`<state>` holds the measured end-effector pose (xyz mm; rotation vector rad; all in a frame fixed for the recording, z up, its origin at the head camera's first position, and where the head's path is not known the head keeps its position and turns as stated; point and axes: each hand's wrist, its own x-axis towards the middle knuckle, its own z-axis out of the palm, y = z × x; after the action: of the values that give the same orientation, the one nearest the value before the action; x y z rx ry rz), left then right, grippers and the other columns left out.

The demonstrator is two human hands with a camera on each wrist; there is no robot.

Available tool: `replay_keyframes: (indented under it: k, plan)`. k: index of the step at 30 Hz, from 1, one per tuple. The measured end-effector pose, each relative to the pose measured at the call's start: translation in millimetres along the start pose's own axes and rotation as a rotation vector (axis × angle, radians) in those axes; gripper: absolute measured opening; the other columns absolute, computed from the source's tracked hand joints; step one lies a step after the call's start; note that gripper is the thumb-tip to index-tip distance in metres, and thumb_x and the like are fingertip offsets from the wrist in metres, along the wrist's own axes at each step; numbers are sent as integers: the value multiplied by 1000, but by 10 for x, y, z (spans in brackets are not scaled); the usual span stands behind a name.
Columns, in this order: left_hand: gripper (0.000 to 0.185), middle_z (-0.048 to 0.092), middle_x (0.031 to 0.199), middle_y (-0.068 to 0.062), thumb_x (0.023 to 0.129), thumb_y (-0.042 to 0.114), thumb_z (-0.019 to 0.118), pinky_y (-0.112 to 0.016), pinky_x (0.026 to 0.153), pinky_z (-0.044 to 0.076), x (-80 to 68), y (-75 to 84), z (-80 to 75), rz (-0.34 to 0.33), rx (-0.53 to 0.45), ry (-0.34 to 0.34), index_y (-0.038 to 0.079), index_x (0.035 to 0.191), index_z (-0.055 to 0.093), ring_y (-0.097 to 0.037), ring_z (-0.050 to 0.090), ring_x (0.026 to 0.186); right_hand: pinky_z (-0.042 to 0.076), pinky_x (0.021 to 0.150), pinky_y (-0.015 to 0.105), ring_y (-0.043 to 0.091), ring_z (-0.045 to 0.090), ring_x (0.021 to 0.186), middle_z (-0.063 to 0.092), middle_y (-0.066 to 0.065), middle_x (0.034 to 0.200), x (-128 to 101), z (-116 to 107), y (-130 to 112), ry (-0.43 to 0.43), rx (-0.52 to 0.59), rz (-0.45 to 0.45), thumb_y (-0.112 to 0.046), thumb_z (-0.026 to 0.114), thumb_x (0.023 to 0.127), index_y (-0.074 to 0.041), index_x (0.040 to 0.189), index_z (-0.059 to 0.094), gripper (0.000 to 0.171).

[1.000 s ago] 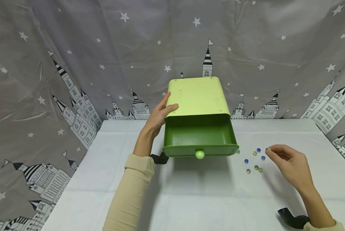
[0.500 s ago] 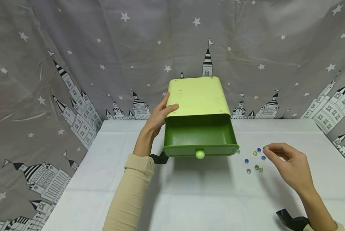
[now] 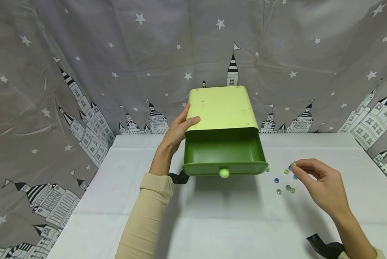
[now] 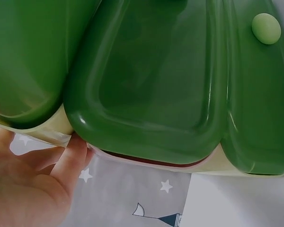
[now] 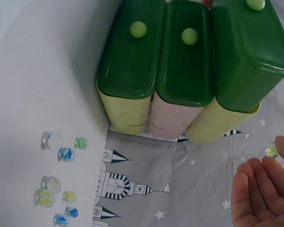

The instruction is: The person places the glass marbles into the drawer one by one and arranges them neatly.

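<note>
A small drawer cabinet (image 3: 221, 108) stands on the table, its top drawer (image 3: 200, 154) pulled out and bare inside. The right wrist view shows three green drawers stacked in yellow and pink casings, the two lower ones pushed in. My left hand (image 3: 177, 133) holds the cabinet's top left side, thumb on the top and fingers along the side. Between thumb and fingertips my right hand (image 3: 326, 185) pinches a clear marble with a yellow-green swirl (image 5: 271, 150), raised above the table to the drawer's right. Several more marbles lie below it, among them a blue one (image 3: 276, 180).
A white cloth (image 3: 232, 223) covers the table. Behind it hangs a grey curtain (image 3: 167, 46) printed with castles and stars. One green marble (image 3: 267, 169) sits close by the open drawer's right corner. The drawer's round knob (image 3: 224, 173) juts toward me.
My right hand has drifted a little to the left and slightly up with the marble between its fingertips. My left hand and the cabinet have stayed put.
</note>
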<state>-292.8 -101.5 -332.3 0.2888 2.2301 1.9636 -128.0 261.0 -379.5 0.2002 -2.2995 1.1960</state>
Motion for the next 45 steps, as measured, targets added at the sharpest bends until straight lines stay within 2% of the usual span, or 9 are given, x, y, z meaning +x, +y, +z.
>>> replay_keyframes:
  k: [9, 25, 33, 45]
  plan:
    - [74, 8, 163, 12, 94, 46, 64, -67, 110, 17, -9, 9, 6, 7, -4, -10, 50, 153, 21, -17, 10, 149, 41, 88, 9, -5, 62, 85, 68, -14, 90, 19, 25, -93, 29, -4, -5, 2, 74, 86, -3, 97, 74, 11]
    - [74, 12, 163, 10, 92, 45, 66, -66, 109, 18, -1, -9, 16, 17, -14, 11, 49, 153, 24, -19, 13, 148, 45, 86, 12, 2, 64, 86, 67, -4, 92, 88, 202, -301, -6, 90, -90, 7, 73, 85, 0, 95, 73, 13]
    - [74, 12, 163, 11, 92, 45, 66, -66, 109, 19, -1, -12, 12, 23, -11, 17, 49, 153, 24, -19, 13, 148, 48, 82, 14, 5, 64, 86, 67, 1, 94, 158, 263, -426, -3, 148, -164, 12, 72, 83, 3, 95, 72, 15]
    - [74, 12, 163, 10, 92, 46, 65, -66, 109, 20, 2, -24, 6, 20, 1, 13, 49, 153, 23, -20, 13, 148, 50, 85, 18, 11, 66, 89, 68, 8, 93, 281, 440, -602, 8, 289, -227, 20, 71, 79, 7, 96, 72, 22]
